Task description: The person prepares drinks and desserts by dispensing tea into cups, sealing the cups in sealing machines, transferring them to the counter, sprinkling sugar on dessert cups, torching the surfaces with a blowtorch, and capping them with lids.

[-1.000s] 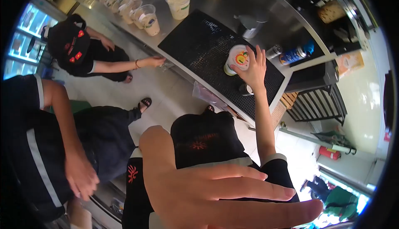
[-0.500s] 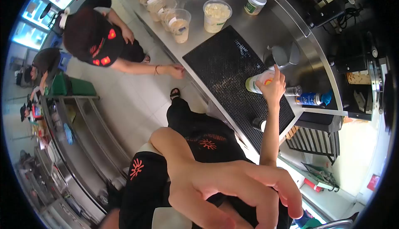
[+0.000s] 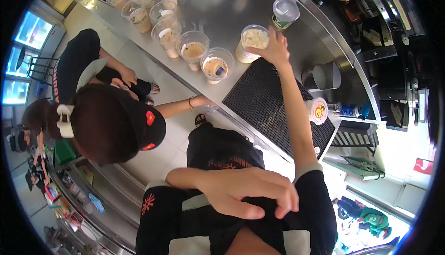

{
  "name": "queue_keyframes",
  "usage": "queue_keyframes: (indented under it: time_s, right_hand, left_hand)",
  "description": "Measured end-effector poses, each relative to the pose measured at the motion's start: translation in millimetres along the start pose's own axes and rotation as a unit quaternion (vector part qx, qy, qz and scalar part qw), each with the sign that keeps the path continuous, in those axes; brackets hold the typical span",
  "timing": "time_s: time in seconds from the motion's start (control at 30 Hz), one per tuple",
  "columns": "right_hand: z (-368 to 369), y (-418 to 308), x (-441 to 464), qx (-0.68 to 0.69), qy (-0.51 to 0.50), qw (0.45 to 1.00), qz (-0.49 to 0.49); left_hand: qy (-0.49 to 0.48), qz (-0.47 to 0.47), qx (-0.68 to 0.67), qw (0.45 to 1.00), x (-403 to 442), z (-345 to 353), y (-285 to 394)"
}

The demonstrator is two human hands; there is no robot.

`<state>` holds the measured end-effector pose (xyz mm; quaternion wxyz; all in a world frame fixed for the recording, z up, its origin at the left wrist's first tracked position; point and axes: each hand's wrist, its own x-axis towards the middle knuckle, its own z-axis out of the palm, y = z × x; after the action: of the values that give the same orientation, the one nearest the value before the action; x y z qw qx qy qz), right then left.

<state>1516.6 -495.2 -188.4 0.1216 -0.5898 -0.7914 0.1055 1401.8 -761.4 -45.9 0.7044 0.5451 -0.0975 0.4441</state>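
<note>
My right hand (image 3: 274, 51) reaches over the counter to a clear plastic cup of pale chunks (image 3: 256, 38). Its thumb lies across the near side of the cup's rim and the fingers spread along the right side; whether they press on it is unclear. A white-topped cup with a red and yellow print (image 3: 317, 111) stands at the black mat's (image 3: 259, 102) right edge, partly behind my right forearm. In front of my chest hovers my left hand (image 3: 250, 192), fingers loosely bent, thumb apart, holding nothing.
Several cups of milky brown drink (image 3: 193, 50) line the counter's left edge. A clear measuring jug (image 3: 286, 9) and metal pitcher (image 3: 323, 76) stand toward the back. A co-worker's hand (image 3: 202, 101) is at the counter's front edge. Machines (image 3: 366, 9) border the right.
My right hand has let go of the printed cup and moved up to the cup of chunks. My left hand has drawn back toward my chest. The co-worker's head has come closer.
</note>
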Motion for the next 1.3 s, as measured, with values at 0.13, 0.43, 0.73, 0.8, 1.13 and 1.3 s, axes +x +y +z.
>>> queue_keyframes:
  time_s: [0.13,0.43,0.73,0.8,1.13,1.3]
  right_hand:
    - [23,-27,32,-0.006,-0.096,0.985,0.142]
    - [-4,-25,11,-0.034,-0.097,0.987,0.12]
    - [-160,27,-98,0.045,-0.079,0.994,-0.063]
    - [-205,44,-131,0.045,-0.071,0.995,-0.048]
    - [-286,166,-260,-0.119,0.015,0.985,0.12]
    - [-219,259,-273,-0.154,0.005,0.963,0.223]
  left_hand:
    - [0.075,-0.067,0.092,0.991,-54,-7,21]
    - [0.007,-0.015,0.223,0.975,-100,26,42]
    - [-0.141,0.095,0.164,0.972,-23,39,9]
    - [-0.164,0.085,0.118,0.976,-10,39,1]
    - [-0.238,0.086,0.108,0.961,22,44,-43]
    - [-0.208,-0.04,0.173,0.962,43,48,-56]
